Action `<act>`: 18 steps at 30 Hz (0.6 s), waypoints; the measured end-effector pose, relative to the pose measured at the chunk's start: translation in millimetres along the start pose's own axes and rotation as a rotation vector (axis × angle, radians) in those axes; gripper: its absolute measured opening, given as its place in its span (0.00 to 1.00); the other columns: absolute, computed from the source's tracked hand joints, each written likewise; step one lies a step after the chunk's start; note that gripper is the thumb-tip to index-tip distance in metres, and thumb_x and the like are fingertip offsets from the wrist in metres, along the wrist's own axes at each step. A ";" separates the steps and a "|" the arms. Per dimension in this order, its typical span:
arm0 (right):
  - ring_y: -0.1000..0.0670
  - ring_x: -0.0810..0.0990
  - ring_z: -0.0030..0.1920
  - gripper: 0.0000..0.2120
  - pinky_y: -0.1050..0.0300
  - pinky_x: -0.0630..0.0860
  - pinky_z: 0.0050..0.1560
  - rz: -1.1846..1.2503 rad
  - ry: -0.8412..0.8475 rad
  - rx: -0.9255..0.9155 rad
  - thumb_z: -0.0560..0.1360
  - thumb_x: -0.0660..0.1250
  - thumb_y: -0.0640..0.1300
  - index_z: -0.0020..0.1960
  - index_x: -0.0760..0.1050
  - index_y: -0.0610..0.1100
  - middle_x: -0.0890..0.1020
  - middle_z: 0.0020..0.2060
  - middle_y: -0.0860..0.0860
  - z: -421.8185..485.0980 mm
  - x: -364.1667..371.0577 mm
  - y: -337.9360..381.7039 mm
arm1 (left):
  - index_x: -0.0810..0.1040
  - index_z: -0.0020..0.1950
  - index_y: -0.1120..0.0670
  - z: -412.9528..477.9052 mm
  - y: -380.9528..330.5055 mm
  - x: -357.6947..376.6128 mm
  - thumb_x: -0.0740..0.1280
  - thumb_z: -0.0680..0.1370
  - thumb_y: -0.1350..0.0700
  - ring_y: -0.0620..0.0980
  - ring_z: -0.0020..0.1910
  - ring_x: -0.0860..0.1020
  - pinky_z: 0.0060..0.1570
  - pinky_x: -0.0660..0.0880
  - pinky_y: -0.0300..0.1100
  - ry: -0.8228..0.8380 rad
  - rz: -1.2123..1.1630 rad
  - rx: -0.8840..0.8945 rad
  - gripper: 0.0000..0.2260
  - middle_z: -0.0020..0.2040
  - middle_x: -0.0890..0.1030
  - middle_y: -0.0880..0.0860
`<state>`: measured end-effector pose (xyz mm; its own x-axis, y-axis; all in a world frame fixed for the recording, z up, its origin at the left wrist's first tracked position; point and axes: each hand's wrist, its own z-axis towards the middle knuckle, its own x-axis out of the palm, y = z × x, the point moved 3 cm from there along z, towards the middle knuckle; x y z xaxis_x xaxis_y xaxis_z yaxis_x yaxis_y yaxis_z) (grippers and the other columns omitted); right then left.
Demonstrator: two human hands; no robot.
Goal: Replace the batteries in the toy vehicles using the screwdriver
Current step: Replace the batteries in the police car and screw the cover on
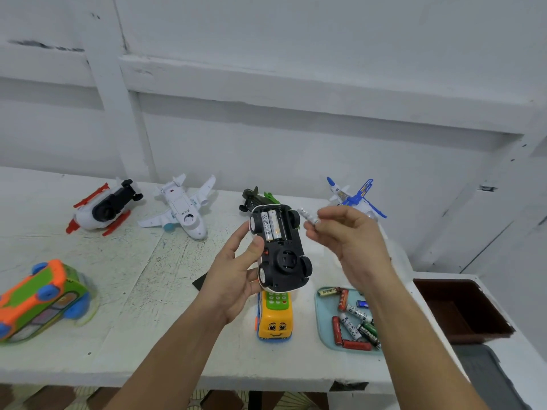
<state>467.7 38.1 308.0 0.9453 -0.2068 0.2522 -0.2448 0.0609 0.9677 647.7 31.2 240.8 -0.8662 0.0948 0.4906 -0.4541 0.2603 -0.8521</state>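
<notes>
White table (124, 291) below a white wall is holding scattered toys. Above it, the left hand (236, 279) is gripping an upturned toy car (279, 247), two batteries sitting in its open compartment, while the right hand (349, 238) is pinching a battery (307, 216) beside it, over a tray (322, 321) of batteries.

Along the white tabletop's (133, 306) back lie, left to right, a red-and-white toy craft (103, 210), a white toy plane (180, 208), a dark green toy vehicle (255, 197) and a blue-and-white toy plane (355, 199). Front left lies an orange-and-green toy bus (41, 300); a pale blue battery tray (324, 318) sits right of a yellow toy bus (275, 318).
</notes>
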 end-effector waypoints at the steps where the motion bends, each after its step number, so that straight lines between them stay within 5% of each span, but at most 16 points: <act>1: 0.45 0.85 0.39 0.08 0.56 0.82 0.46 -0.136 -0.021 -0.062 0.72 0.68 0.27 0.45 0.79 0.38 0.81 0.35 0.47 -3.1 5.5 -2.6 | 0.76 0.62 0.40 -0.5 -0.2 0.6 0.66 0.78 0.54 0.57 0.44 0.84 0.45 0.82 0.53 -0.001 0.007 0.009 0.14 0.51 0.86 0.53; 7: 0.60 0.79 0.42 0.11 0.71 0.73 0.48 -0.662 -0.146 -0.359 0.74 0.69 0.37 0.50 0.81 0.52 0.79 0.46 0.52 -10.8 30.2 -26.3 | 0.76 0.63 0.40 -3.7 -1.3 4.8 0.68 0.74 0.53 0.59 0.46 0.85 0.44 0.83 0.53 0.007 0.020 0.050 0.18 0.50 0.86 0.56; 10: 0.59 0.77 0.45 0.10 0.75 0.69 0.47 -0.716 -0.165 -0.374 0.74 0.70 0.39 0.53 0.82 0.50 0.78 0.46 0.53 -10.6 35.3 -31.8 | 0.76 0.64 0.41 -4.0 -2.7 3.8 0.69 0.72 0.51 0.59 0.46 0.85 0.42 0.83 0.51 0.008 0.016 0.053 0.20 0.52 0.86 0.56; 15: 0.57 0.75 0.52 0.10 0.62 0.73 0.53 -0.708 -0.136 -0.353 0.73 0.72 0.43 0.54 0.83 0.50 0.75 0.47 0.58 -4.8 39.0 -39.0 | 0.77 0.63 0.41 -1.2 -6.0 -3.4 0.67 0.77 0.54 0.59 0.47 0.85 0.48 0.82 0.55 -0.008 0.025 0.071 0.16 0.52 0.86 0.55; 18: 0.62 0.75 0.51 0.09 0.69 0.73 0.51 -0.693 -0.082 -0.366 0.74 0.72 0.42 0.54 0.84 0.47 0.72 0.47 0.59 -1.8 42.1 -37.6 | 0.76 0.63 0.40 0.2 -6.4 -8.4 0.66 0.79 0.55 0.59 0.46 0.85 0.49 0.82 0.56 -0.019 0.029 0.064 0.15 0.52 0.86 0.54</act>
<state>517.1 28.8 282.2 0.8342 -0.3854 -0.3945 0.4947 0.2068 0.8441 657.8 28.5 242.1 -0.8829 0.0826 0.4622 -0.4404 0.1960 -0.8762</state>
